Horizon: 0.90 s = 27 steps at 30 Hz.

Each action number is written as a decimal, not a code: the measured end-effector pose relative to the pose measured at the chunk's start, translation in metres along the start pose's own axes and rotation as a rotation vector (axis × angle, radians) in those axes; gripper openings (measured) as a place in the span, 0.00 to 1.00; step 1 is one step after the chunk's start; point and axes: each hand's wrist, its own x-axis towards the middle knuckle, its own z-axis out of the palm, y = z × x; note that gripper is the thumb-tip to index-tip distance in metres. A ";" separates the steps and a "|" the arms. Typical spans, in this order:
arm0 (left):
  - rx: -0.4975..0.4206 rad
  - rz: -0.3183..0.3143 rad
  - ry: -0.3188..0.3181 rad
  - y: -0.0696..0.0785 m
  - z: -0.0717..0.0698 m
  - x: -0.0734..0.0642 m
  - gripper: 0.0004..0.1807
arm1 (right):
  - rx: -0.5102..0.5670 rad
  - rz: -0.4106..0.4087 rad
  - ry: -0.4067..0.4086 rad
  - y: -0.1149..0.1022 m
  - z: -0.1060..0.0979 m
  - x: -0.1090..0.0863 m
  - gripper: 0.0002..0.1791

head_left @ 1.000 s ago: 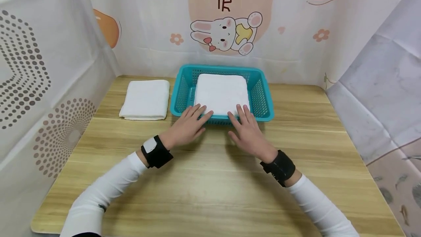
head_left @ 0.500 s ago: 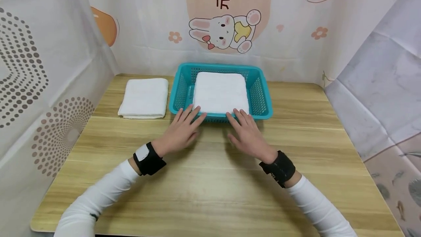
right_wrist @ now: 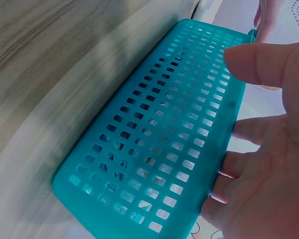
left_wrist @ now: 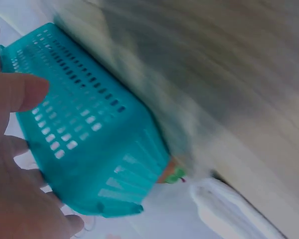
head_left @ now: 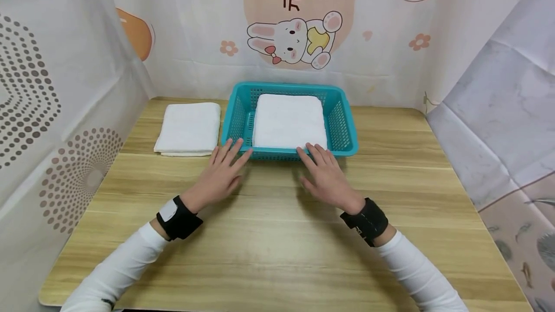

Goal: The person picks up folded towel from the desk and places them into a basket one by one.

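A turquoise perforated basket stands at the back middle of the table, with a folded white towel lying flat inside. My left hand is at the basket's front left corner, fingers spread and fairly straight over the rim. Its thumb is in front of the basket wall in the left wrist view. Farther right, my right hand has its fingertips over the front rim and holds nothing. Its thumb is apart from the fingers in the right wrist view. Whether the fingertips touch the rim is unclear.
Left of the basket, a second folded white towel lies on the wooden table, close to my left fingertips. A printed curtain hangs right behind the basket, and more cloth closes off both sides.
My left hand has slid left along the front rim, off the towel in the basket, to the corner. The right hand has drawn back slightly from that towel. Basket and towels look unmoved.
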 end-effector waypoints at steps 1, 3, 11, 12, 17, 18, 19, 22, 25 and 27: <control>0.000 -0.008 0.003 -0.002 0.000 -0.002 0.41 | -0.002 0.003 -0.004 0.000 0.000 0.000 0.42; 0.001 -0.022 0.012 -0.006 0.000 -0.004 0.42 | -0.002 0.010 -0.011 0.000 0.000 0.000 0.42; -0.047 -0.083 0.008 -0.022 -0.004 -0.004 0.42 | -0.010 0.020 -0.018 0.001 0.003 0.000 0.43; -0.066 -0.083 0.013 -0.024 -0.004 -0.003 0.42 | -0.011 0.021 -0.018 0.001 0.003 0.000 0.43; -0.192 -0.072 0.044 -0.031 0.000 0.001 0.46 | -0.010 0.018 -0.015 0.000 0.004 -0.001 0.43; -0.223 -0.073 0.041 -0.032 0.000 0.002 0.47 | -0.010 0.015 -0.013 0.001 0.005 -0.001 0.43; -0.249 -0.075 0.037 -0.033 0.001 0.003 0.48 | -0.010 0.012 -0.011 0.001 0.005 -0.001 0.43; -0.331 -0.090 0.019 -0.033 0.002 0.006 0.52 | -0.017 0.003 -0.003 0.001 0.005 -0.001 0.44; -0.401 -0.107 0.023 -0.034 0.003 0.009 0.54 | -0.026 -0.001 0.003 0.002 0.006 0.000 0.44; -0.475 -0.137 0.041 -0.034 0.004 0.011 0.54 | -0.027 -0.001 0.001 0.003 0.006 0.000 0.44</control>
